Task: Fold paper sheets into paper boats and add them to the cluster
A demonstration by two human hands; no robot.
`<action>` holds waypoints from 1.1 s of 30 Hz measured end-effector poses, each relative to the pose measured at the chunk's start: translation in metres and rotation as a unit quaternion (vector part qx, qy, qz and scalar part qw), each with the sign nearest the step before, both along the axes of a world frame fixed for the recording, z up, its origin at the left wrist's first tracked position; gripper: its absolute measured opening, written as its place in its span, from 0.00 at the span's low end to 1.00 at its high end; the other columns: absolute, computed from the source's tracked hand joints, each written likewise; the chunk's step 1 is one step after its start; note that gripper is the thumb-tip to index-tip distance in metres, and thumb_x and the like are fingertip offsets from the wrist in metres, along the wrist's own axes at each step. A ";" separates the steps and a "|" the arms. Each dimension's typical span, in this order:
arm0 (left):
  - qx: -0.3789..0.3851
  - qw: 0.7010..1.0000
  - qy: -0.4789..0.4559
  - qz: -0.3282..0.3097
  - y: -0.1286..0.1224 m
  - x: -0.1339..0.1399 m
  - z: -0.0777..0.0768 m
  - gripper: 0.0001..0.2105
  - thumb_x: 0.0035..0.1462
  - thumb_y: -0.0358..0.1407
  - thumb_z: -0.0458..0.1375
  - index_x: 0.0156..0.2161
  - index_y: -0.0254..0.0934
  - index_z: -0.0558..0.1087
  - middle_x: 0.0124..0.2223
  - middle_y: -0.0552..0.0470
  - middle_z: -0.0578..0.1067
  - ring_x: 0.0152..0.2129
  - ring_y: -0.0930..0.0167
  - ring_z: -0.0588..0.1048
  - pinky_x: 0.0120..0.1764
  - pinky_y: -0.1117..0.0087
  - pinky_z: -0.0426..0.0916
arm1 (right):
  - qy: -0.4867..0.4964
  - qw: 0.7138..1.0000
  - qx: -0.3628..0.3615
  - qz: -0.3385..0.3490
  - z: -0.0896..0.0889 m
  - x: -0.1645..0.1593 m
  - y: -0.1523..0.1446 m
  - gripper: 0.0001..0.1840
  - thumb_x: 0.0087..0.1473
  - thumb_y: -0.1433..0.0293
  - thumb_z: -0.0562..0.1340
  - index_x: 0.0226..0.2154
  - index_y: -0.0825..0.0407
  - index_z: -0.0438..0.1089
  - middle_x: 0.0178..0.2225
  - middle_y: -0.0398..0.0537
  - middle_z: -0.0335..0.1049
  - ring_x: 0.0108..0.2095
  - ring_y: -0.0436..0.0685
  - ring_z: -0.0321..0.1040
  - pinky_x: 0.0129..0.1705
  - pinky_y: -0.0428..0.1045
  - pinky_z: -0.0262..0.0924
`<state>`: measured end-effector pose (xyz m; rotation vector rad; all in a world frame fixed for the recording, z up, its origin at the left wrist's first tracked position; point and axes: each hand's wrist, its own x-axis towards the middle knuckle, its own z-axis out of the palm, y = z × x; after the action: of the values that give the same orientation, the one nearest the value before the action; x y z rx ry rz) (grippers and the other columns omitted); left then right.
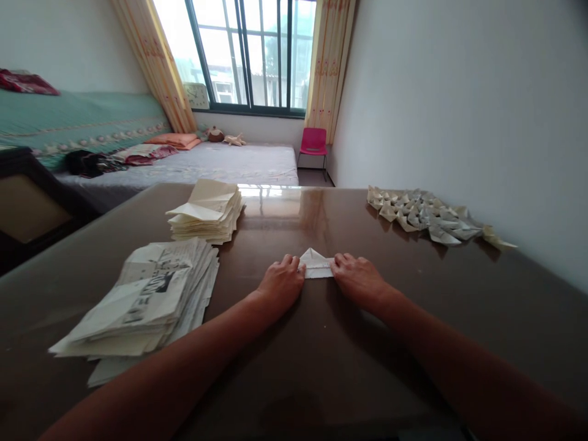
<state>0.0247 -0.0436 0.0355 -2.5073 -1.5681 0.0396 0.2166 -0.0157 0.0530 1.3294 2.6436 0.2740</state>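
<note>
A small sheet of folded paper (316,267), pointed at the top with a straight band along its lower edge, lies on the brown table (285,343). My left hand (282,280) grips its left end, fingers curled and thumb at the edge. At the right end my right hand (358,277) is closed on the same paper in a like way. Both hands rest close to the tabletop, and they hide the paper's two side corners.
Left of my hands lies a stack of printed sheets (151,294), with a stack of cream paper (209,211) behind it. Several folded paper boats (418,214) sit at the back right near the wall. Beyond the table are a bed (248,162) and a pink chair (314,142).
</note>
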 end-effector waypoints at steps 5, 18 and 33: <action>-0.012 0.999 -0.033 -0.016 0.004 -0.005 0.000 0.13 0.63 0.30 0.48 0.49 0.35 0.70 0.46 0.43 0.70 0.44 0.63 0.67 0.40 0.64 0.68 | 0.037 0.999 -0.012 -0.028 0.002 0.009 0.014 0.12 0.60 0.70 0.51 0.39 0.51 0.70 0.40 0.54 0.69 0.40 0.58 0.68 0.33 0.48 0.56; 0.052 0.992 -0.107 -0.042 0.011 -0.014 -0.013 0.14 0.62 0.44 0.50 0.44 0.40 0.74 0.42 0.48 0.73 0.41 0.67 0.68 0.40 0.68 0.66 | 0.143 0.987 -0.043 -0.059 -0.011 0.014 0.031 0.16 0.60 0.56 0.52 0.43 0.46 0.68 0.44 0.47 0.69 0.39 0.54 0.68 0.31 0.46 0.53; 0.072 0.991 -0.105 -0.043 0.010 -0.013 -0.017 0.15 0.65 0.42 0.46 0.43 0.40 0.73 0.44 0.49 0.74 0.41 0.66 0.67 0.40 0.67 0.65 | 0.316 0.934 -0.143 -0.082 -0.020 0.022 0.048 0.15 0.51 0.68 0.61 0.43 0.50 0.65 0.30 0.41 0.72 0.31 0.50 0.67 0.33 0.44 0.54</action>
<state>0.0116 -0.0339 0.0182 -2.5298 -1.4725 -0.3466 0.2387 0.0321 0.0328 1.7367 2.8515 -0.6481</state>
